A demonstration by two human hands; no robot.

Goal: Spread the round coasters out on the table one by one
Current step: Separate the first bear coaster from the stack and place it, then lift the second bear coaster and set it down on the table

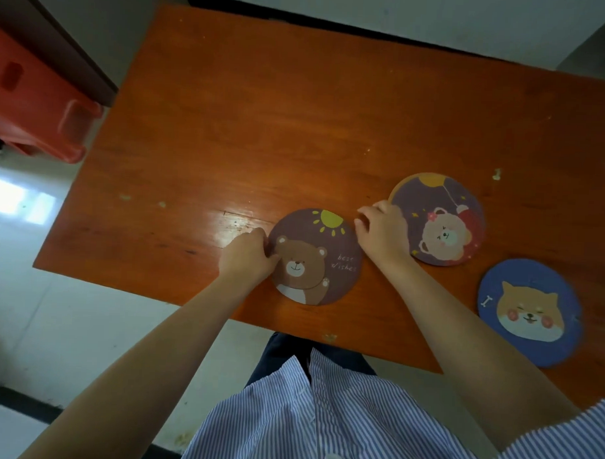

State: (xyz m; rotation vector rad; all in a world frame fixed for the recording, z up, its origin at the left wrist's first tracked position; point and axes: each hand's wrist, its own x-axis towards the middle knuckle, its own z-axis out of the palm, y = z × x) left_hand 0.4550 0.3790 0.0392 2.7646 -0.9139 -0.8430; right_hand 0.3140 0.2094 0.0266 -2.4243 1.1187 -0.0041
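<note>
An orange table (298, 119) fills mid-frame. The right-edge dog coaster (528, 314) is partly hidden. The centre bear coaster (315, 259) reads "best wishes" — left hand (247, 255) pinches its left rim. Right hand (385, 232) covers the balloon-bear coaster (442, 224) — grip unclear.

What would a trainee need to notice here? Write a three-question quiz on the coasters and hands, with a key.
1. True or false: the left hand touches the brown bear coaster.
2. How many coasters lie face up on the table?
3. Which coaster lies nearest the table's right end? A) the balloon bear coaster B) the blue dog coaster C) the brown bear coaster

Key
1. True: its fingers rest at that coaster's left edge.
2. Three.
3. B. The right hand lies between the other two coasters.
</note>
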